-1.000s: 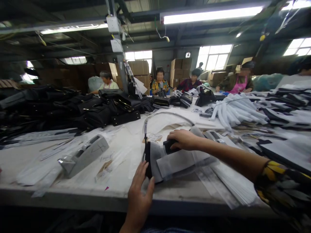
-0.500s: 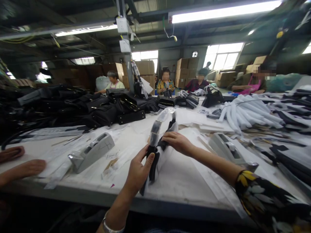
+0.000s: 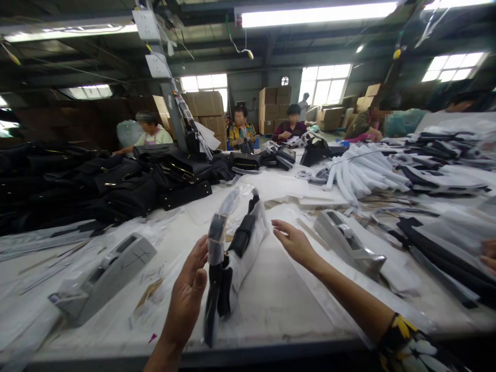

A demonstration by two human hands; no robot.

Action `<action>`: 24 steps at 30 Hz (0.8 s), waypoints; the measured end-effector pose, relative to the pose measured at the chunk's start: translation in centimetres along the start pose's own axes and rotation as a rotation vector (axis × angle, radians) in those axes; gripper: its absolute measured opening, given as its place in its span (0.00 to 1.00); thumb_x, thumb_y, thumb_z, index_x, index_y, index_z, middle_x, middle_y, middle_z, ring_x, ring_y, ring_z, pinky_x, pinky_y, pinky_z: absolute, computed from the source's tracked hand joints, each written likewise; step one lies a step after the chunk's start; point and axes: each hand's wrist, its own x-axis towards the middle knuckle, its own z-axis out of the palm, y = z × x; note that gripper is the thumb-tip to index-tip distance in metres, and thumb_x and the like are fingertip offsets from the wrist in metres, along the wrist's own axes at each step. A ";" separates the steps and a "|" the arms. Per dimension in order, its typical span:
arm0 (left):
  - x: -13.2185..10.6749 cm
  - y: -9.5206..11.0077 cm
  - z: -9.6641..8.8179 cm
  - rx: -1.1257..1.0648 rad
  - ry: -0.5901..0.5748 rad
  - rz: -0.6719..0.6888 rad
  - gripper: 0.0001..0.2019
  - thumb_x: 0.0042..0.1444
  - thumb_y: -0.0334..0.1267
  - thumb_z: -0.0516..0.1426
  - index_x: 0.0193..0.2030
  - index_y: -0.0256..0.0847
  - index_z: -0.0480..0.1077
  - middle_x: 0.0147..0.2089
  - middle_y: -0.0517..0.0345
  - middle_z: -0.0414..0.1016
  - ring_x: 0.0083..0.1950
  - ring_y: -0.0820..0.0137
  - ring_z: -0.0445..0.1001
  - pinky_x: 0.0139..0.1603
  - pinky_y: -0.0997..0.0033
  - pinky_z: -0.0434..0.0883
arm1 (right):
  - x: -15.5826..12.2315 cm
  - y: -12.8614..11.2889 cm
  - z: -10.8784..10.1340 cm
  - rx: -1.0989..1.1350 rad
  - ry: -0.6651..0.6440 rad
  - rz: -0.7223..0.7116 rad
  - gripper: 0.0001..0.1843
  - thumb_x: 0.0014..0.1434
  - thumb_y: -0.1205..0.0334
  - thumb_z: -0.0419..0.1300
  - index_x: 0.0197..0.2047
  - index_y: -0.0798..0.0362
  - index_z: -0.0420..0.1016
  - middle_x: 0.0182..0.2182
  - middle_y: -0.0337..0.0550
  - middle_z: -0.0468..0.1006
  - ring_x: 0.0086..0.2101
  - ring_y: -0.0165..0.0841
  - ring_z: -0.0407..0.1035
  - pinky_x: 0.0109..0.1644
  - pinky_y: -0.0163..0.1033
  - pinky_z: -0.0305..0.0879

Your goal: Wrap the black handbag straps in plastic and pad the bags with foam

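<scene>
My left hand (image 3: pixel 188 289) grips a black strap bundle (image 3: pixel 228 248) wrapped in white and clear film, holding it upright above the table edge. The fingers curl behind it, the thumb in front. My right hand (image 3: pixel 292 240) hovers open just right of the bundle, fingers spread, not touching it. A floral sleeve covers my right forearm at the lower right.
A grey tape dispenser (image 3: pixel 101 276) lies at the left, another dispenser (image 3: pixel 349 243) at the right. Black bags (image 3: pixel 116 186) are heaped at the back left, white wrapped straps (image 3: pixel 360 173) at the back right. Several people sit behind the white table (image 3: pixel 279 305).
The bundle went from lying on the table to being held upright. My right hand has let go of it and opened. The other person's hands at the left edge are out of view.
</scene>
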 end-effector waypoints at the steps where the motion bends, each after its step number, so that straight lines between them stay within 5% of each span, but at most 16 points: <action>1: -0.1 -0.4 0.2 0.019 -0.040 -0.002 0.37 0.60 0.62 0.53 0.69 0.42 0.59 0.71 0.45 0.61 0.69 0.52 0.63 0.68 0.52 0.62 | -0.2 0.6 0.5 0.017 -0.014 0.026 0.19 0.64 0.56 0.56 0.56 0.49 0.75 0.50 0.50 0.80 0.46 0.40 0.78 0.51 0.49 0.77; 4: -0.5 -1.5 1.1 0.135 -0.086 -0.037 0.38 0.56 0.58 0.60 0.69 0.43 0.59 0.68 0.44 0.65 0.68 0.53 0.64 0.68 0.52 0.62 | -0.7 1.7 2.1 0.057 -0.047 0.044 0.23 0.62 0.55 0.58 0.60 0.48 0.72 0.53 0.49 0.79 0.46 0.40 0.78 0.48 0.46 0.79; 9: -1.3 -1.9 3.0 0.302 0.089 -0.157 0.31 0.50 0.55 0.64 0.59 0.45 0.69 0.52 0.51 0.81 0.53 0.55 0.79 0.54 0.56 0.75 | 0.5 2.1 3.0 0.074 0.051 0.049 0.32 0.60 0.58 0.58 0.67 0.47 0.63 0.63 0.52 0.68 0.56 0.44 0.70 0.55 0.54 0.74; 12: -2.3 -1.8 3.3 0.258 0.138 -0.174 0.28 0.50 0.57 0.63 0.54 0.45 0.72 0.52 0.52 0.81 0.53 0.56 0.79 0.54 0.58 0.76 | 1.6 1.1 2.4 0.114 0.036 0.016 0.29 0.61 0.58 0.57 0.65 0.48 0.66 0.60 0.51 0.71 0.55 0.42 0.71 0.56 0.52 0.74; 15: -3.1 -1.8 2.6 0.261 0.113 -0.189 0.31 0.46 0.61 0.65 0.53 0.45 0.73 0.55 0.51 0.79 0.60 0.52 0.74 0.59 0.53 0.72 | 1.5 0.0 1.4 0.156 -0.018 -0.006 0.23 0.61 0.58 0.58 0.59 0.49 0.72 0.55 0.50 0.77 0.51 0.40 0.75 0.54 0.49 0.76; 18: -2.5 -1.4 0.7 0.114 -0.096 -0.150 0.41 0.40 0.70 0.63 0.55 0.44 0.74 0.58 0.46 0.77 0.63 0.47 0.71 0.63 0.48 0.68 | 0.4 -0.5 0.1 0.167 0.018 0.035 0.21 0.62 0.55 0.60 0.57 0.49 0.74 0.53 0.49 0.79 0.50 0.41 0.76 0.56 0.51 0.75; 20: -1.2 -1.3 -0.6 -0.026 -0.174 -0.188 0.41 0.45 0.73 0.56 0.57 0.44 0.73 0.58 0.45 0.77 0.62 0.47 0.72 0.63 0.47 0.69 | -0.6 -0.6 -0.8 0.187 0.043 0.076 0.21 0.63 0.54 0.60 0.57 0.48 0.75 0.53 0.48 0.79 0.50 0.42 0.76 0.57 0.52 0.74; 24: 3.1 -2.8 -1.9 -0.166 -0.068 -0.309 0.43 0.49 0.75 0.49 0.58 0.43 0.73 0.53 0.43 0.80 0.58 0.46 0.75 0.62 0.45 0.69 | -1.7 -0.8 -3.2 0.172 0.024 0.108 0.18 0.64 0.54 0.59 0.55 0.47 0.77 0.51 0.46 0.81 0.48 0.41 0.78 0.54 0.49 0.76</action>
